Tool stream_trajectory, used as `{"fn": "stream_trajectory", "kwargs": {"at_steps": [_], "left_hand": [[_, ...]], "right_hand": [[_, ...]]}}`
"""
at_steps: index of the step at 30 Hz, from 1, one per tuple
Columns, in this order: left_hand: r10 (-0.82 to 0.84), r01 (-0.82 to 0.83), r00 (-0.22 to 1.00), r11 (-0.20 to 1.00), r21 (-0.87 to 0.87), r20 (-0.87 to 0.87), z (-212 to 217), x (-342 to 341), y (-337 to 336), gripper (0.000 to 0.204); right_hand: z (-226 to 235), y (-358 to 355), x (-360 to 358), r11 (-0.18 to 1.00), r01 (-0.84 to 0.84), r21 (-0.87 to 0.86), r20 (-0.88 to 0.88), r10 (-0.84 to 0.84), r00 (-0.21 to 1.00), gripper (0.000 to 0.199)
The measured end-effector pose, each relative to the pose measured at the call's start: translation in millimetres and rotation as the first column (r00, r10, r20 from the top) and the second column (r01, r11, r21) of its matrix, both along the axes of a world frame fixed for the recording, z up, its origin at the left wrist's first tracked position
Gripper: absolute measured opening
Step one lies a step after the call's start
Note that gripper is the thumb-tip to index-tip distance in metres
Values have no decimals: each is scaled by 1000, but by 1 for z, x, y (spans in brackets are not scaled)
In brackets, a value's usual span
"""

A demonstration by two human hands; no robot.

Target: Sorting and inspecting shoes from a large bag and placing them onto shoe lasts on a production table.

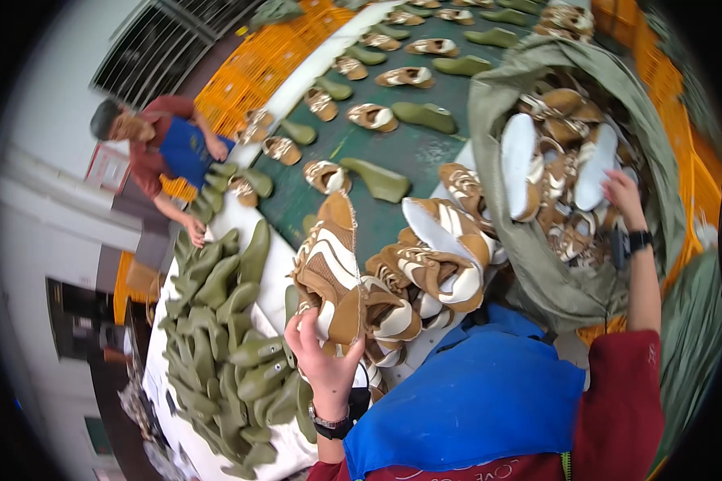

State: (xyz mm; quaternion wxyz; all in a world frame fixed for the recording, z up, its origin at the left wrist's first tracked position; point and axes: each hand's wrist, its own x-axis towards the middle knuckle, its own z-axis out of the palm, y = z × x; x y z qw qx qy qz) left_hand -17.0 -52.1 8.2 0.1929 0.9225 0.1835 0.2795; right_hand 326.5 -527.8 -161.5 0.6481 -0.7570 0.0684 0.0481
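My left hand [327,362] grips a brown and white shoe upper [330,268] by its heel end, fingers on one side and thumb on the other. Beside it lies a pile of similar uppers [441,268], some showing pale undersides. Over on the right, my right hand [622,196] reaches into a large grey-green sack [493,172] full of uppers. Its fingers are slightly apart, by the edge of a white-bottomed upper [597,167]; whether they touch it is hard to tell.
Green shoe lasts [217,345] are heaped on the white table edge at left. Rows of uppers [405,76] and lasts [423,117] cover the green belt [353,144] ahead. A co-worker [172,152] stands across at far left. Orange crates [257,68] line both sides.
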Motion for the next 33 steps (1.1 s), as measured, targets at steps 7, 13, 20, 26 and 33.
{"fn": "stream_trajectory", "kwargs": {"at_steps": [7,13,20,26,33], "left_hand": [[237,-142,814,967,213,-530,-54,-46,5,75],[-137,81,812,989,-122,-567,-67,-38,9,66],[-127,81,812,991,-105,-570,-57,-8,8,57],[-279,289,853,956,-46,-442,-21,48,-42,50],[-413,419,854,906,-52,-316,-7,71,-62,43]], "right_hand": [[-86,-56,-35,53,22,-998,26,79,997,39],[-70,-51,-35,120,266,-957,245,-165,955,51],[-88,-97,-35,690,117,-714,-79,-246,966,54],[-132,-116,1,714,298,-633,-154,-494,856,80],[-55,-67,-70,907,184,-380,-202,-276,940,48]]}}
